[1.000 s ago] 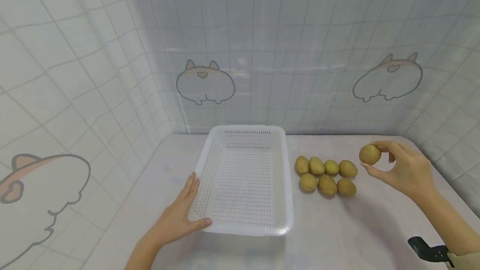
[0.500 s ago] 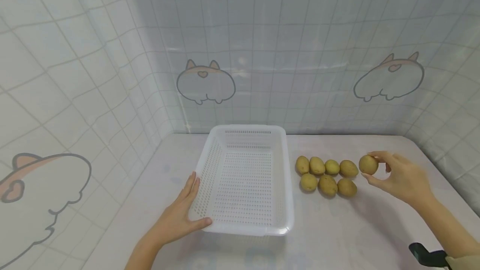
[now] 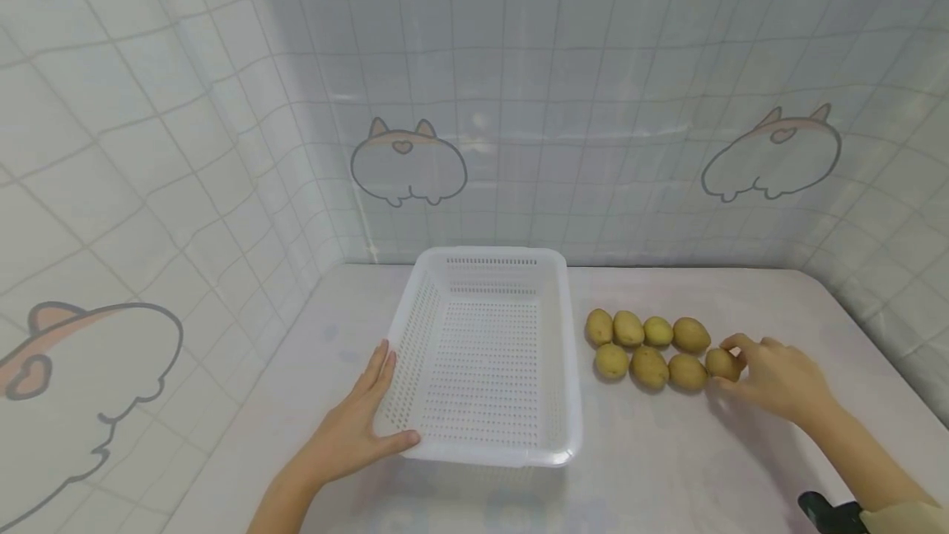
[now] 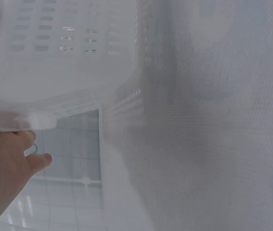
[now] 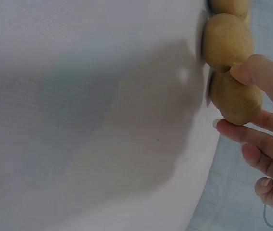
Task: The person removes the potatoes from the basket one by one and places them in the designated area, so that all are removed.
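Observation:
My right hand [image 3: 778, 373] pinches a small yellow-brown potato [image 3: 722, 364] between thumb and fingers, at the right end of the front row of potatoes. In the right wrist view that potato [image 5: 237, 98] lies against its neighbour [image 5: 227, 43], low at the table, with the thumb on its near side and fingertips under its far end. My left hand [image 3: 344, 435] rests at the near left corner of a white perforated plastic basket [image 3: 482, 456]. Its fingers lie straight along the left side and its thumb on the front rim. Nothing lies in the basket.
Several potatoes [image 3: 648, 367] sit in two rows on the white table [image 3: 630, 468], just right of the basket. Tile-patterned sheeting [image 3: 519, 147] with corgi drawings rises behind and at both sides. A black strap piece [image 3: 830, 513] sits by my right sleeve.
My right hand has lowered the potato from above the table, toward the front, to the end of the front row. The left hand and basket have stayed put.

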A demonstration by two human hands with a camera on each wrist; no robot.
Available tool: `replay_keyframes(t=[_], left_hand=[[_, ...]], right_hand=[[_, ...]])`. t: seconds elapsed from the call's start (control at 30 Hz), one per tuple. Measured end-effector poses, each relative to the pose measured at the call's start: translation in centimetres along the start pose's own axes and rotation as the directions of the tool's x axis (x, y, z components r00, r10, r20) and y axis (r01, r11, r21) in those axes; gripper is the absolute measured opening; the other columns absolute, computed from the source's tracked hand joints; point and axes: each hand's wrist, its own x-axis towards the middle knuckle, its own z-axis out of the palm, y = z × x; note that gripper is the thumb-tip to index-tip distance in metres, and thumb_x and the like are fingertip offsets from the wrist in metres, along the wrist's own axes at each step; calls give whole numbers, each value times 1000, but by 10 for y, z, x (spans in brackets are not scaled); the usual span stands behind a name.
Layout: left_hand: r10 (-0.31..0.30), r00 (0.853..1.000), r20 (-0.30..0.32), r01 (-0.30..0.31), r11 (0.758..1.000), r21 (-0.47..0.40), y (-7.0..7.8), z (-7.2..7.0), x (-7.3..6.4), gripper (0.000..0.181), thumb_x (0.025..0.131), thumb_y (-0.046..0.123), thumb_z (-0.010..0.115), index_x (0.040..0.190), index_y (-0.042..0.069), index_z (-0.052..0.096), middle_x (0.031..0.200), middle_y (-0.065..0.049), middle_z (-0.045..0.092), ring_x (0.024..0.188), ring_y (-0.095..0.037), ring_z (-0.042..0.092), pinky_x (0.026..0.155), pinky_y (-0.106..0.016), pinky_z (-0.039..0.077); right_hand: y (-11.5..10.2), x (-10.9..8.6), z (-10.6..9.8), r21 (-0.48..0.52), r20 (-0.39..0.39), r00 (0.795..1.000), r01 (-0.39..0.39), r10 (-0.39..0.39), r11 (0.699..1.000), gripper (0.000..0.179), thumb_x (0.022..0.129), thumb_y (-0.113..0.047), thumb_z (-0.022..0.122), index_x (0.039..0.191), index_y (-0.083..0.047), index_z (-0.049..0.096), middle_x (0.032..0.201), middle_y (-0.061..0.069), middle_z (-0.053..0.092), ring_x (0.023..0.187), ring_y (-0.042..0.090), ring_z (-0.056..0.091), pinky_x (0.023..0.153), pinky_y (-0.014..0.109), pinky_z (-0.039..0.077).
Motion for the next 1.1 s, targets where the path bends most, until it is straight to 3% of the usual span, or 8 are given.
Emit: replay_keyframes(t=[0.4,0.87,1.1], left_hand=[[-2,1000,8,2,1000,-1,-2,1,0,111,76,57,73,151,-3,18,160,-16,2,141,-42,19,99,-63,37],[-2,1000,2,2,1000,-7,-1,0,0,108,77,52,75,150,-5,18,160,-16,2,141,-42,19,100,-61,36],[4,1000,-2,-4,1000,-3,-3,1,1,108,77,52,74,151,-4,18,160,-15,1,141,-42,19,100,-61,36]], right_hand=[[3,-6,9,24,41,999,-1,0,1000,49,78,-40,76,110,-4,66,88,5,70,77,33,61,52,43,47],[1,-5,10,25,78,997,-10,8,1000,82,76,-56,73,124,7,54,91,9,68,80,37,60,56,48,50],[-11,0,-6,33,55,997,-55,53,998,88,87,-59,59,134,13,42,114,33,59,104,59,47,72,68,43]])
